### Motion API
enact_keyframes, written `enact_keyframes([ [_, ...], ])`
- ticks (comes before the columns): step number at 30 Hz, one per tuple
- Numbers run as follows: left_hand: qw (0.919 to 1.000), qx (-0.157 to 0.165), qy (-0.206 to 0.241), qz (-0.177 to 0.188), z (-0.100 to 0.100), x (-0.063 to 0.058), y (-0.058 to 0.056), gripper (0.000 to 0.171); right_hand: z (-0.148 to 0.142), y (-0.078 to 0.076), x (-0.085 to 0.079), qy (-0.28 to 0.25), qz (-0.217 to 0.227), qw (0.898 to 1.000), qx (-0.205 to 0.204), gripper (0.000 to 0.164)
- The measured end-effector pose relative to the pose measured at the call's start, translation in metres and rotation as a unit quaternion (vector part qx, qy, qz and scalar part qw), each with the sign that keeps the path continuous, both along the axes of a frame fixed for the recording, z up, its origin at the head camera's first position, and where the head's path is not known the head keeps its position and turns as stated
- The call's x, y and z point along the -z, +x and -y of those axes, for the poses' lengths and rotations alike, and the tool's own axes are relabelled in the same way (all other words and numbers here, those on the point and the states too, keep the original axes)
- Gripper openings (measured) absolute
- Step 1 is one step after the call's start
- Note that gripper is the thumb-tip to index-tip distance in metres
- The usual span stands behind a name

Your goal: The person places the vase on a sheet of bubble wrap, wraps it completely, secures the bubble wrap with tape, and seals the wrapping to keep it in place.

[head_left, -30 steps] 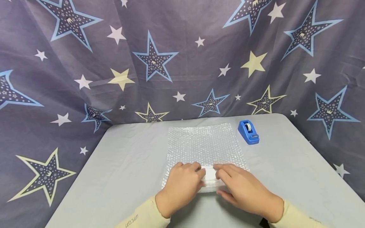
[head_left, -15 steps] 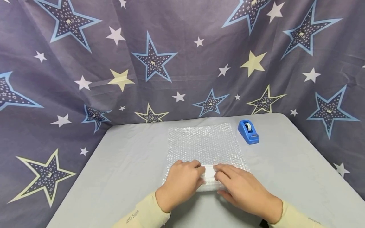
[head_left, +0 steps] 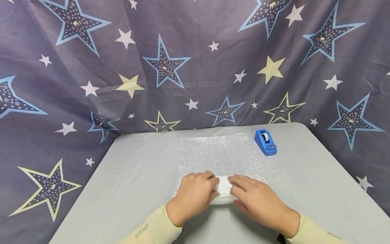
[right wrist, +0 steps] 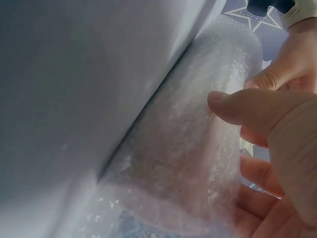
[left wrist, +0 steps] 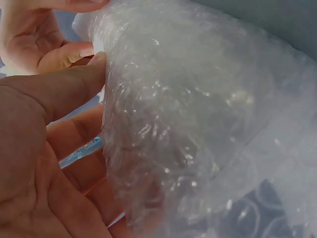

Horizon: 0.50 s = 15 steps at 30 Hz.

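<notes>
A sheet of bubble wrap (head_left: 219,152) lies flat on the table, its near end rolled up into a thick bundle (head_left: 223,200) around something white that shows pale through the layers. My left hand (head_left: 195,193) holds the bundle's left part, fingers over the top and thumb on the near side. On the right part, my right hand (head_left: 262,200) grips in the same way. In the left wrist view the thumb (left wrist: 74,87) presses the crinkled film (left wrist: 158,114). The right wrist view has the thumb (right wrist: 242,106) on the roll (right wrist: 183,134), with fingers behind it.
A blue tape dispenser (head_left: 265,142) with a roll of tape stands at the back right, just beyond the sheet's corner. The table (head_left: 137,162) has a light grey cover. A star-patterned curtain (head_left: 201,78) hangs behind and along both sides.
The bundle's near edge has shifted very slightly away from me. My right thumb has drawn up closer to the bundle; both hands otherwise keep their places on it.
</notes>
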<state>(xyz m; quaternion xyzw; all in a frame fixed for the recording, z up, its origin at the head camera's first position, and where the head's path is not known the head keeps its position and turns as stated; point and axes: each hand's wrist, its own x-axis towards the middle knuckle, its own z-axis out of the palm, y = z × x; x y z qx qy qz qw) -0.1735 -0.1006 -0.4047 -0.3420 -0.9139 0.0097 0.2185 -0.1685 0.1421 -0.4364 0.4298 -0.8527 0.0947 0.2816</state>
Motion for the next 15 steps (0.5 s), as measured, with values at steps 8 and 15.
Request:
enact_keyframes([
  [8, 0.9998, -0.001, 0.016, 0.007, 0.0004, 0.002, -0.0007, 0.031, 0.002, -0.002, -0.0003, 0.011, 0.007, 1.0, 0.008, 0.038],
  [15, 0.9996, -0.006, 0.025, 0.009, -0.0001, 0.003, 0.0002, 0.027, 0.0049, -0.0063, 0.001, 0.017, 0.003, 1.0, 0.015, 0.043],
])
